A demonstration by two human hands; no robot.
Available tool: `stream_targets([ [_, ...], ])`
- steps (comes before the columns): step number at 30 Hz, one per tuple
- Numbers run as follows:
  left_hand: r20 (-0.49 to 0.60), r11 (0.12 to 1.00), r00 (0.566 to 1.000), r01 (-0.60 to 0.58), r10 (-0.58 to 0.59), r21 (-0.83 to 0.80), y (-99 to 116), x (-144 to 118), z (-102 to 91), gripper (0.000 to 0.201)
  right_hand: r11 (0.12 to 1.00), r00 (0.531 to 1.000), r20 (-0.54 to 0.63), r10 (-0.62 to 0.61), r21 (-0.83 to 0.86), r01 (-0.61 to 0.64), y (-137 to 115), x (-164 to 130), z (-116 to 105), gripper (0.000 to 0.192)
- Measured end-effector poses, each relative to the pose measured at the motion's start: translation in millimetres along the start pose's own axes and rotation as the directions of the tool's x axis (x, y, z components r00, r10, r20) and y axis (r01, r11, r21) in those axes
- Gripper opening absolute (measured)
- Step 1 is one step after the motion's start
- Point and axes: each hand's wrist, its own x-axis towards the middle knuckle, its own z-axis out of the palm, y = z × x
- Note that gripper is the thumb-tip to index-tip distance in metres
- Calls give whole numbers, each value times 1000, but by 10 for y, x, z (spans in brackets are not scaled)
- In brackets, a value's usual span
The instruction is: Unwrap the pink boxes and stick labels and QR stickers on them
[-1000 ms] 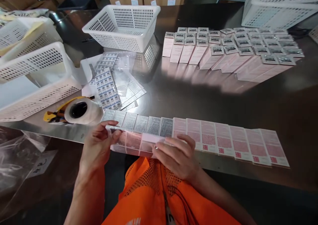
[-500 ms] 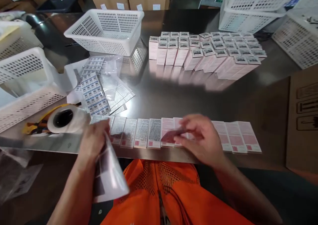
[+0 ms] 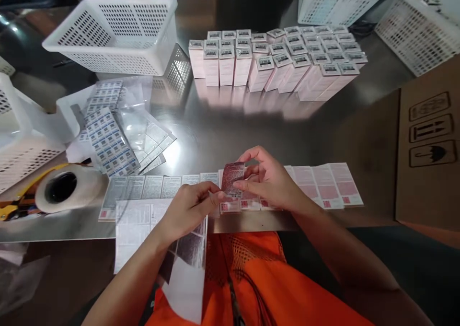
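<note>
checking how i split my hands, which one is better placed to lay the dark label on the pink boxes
Probably the right hand: it pinches the dark label over the row of pink boxes. The left hand is close, but appears occupied with the label sheet.

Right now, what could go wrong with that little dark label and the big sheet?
The dark label in the right hand looks thin, so it might bend or crease between the fingers. The sheet under the left hand hangs past the table's front edge, so it could slip down. And the row of boxes lies right below the hands, so a bump might push some crooked.
</note>
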Motion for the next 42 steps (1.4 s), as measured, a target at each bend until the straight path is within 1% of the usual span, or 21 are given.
stream_targets([
  [2,-7,1000,1000,-12,12,9,20,22,39,35,998,1000,-12,-8,-57,8,29,5,3,45],
  [4,-22,999,1000,7,-6,42,40,43,76,34,992,998,-46,-39,-119,33,57,11,10,38],
  [7,-20,992,997,74,-73,105,66,68,108,34,957,975,-143,-172,-257,131,90,36,15,22],
  [9,-12,980,993,120,-120,157,86,81,113,36,923,956,-183,-231,-352,155,108,73,11,17],
  [11,2,964,987,158,-162,214,111,98,112,42,904,960,-182,-214,-409,124,124,123,5,15],
  [14,34,934,976,196,-216,300,146,136,106,49,887,976,-164,-141,-459,51,144,199,6,14],
  [19,78,887,966,192,-246,419,164,192,102,42,843,985,-149,-93,-538,-2,177,265,39,13],
  [25,88,816,953,197,-288,543,161,199,131,43,818,983,-164,-79,-574,-30,236,266,72,16],
  [27,89,805,951,199,-297,559,159,205,134,44,806,981,-170,-92,-591,-27,251,260,79,15],
  [30,105,810,947,198,-303,552,149,226,124,43,792,978,-173,-118,-611,-12,264,253,87,15],
  [38,108,818,948,196,-299,541,120,242,103,40,769,977,-165,-135,-639,-1,274,230,102,15],
  [42,113,805,945,195,-308,560,130,241,102,40,759,975,-165,-148,-651,5,280,223,110,15],
])
